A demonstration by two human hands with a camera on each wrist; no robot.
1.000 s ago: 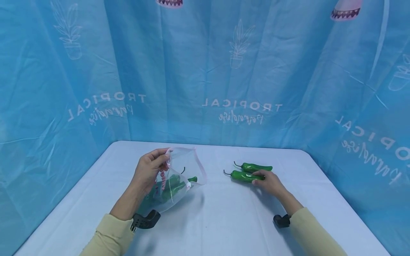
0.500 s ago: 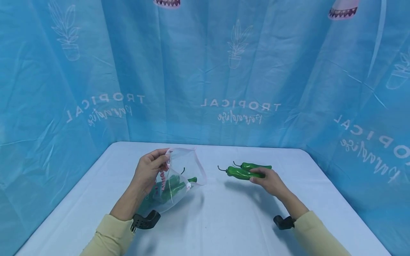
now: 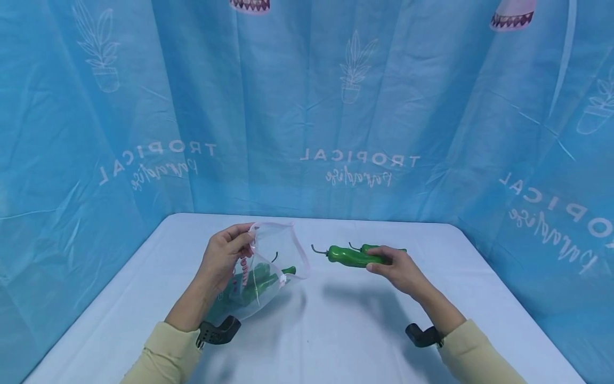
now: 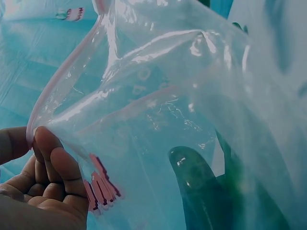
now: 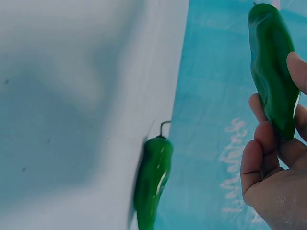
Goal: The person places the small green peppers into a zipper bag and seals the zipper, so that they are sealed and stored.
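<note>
My left hand [image 3: 224, 256] pinches the pink-edged rim of a clear plastic bag [image 3: 268, 266] and holds its mouth open toward the right; the left wrist view shows the fingers [image 4: 50, 163] on that rim. Green peppers [image 3: 261, 280] lie inside the bag [image 4: 158, 110]. My right hand [image 3: 395, 266] grips a green pepper [image 3: 350, 256] lifted above the table, stem pointing at the bag. In the right wrist view the held pepper [image 5: 273, 67] sits between fingers and thumb. Another green pepper [image 3: 390, 249] lies on the table behind it, also in the right wrist view [image 5: 152, 184].
The white table [image 3: 336, 330] is enclosed at the back and sides by a blue curtain [image 3: 355, 106] printed with plants and lettering. Black wrist-mounted cameras [image 3: 218, 329] sit on both forearms.
My right hand has lifted one pepper off the table and carried it leftward toward the bag's mouth. The left hand and bag have stayed still.
</note>
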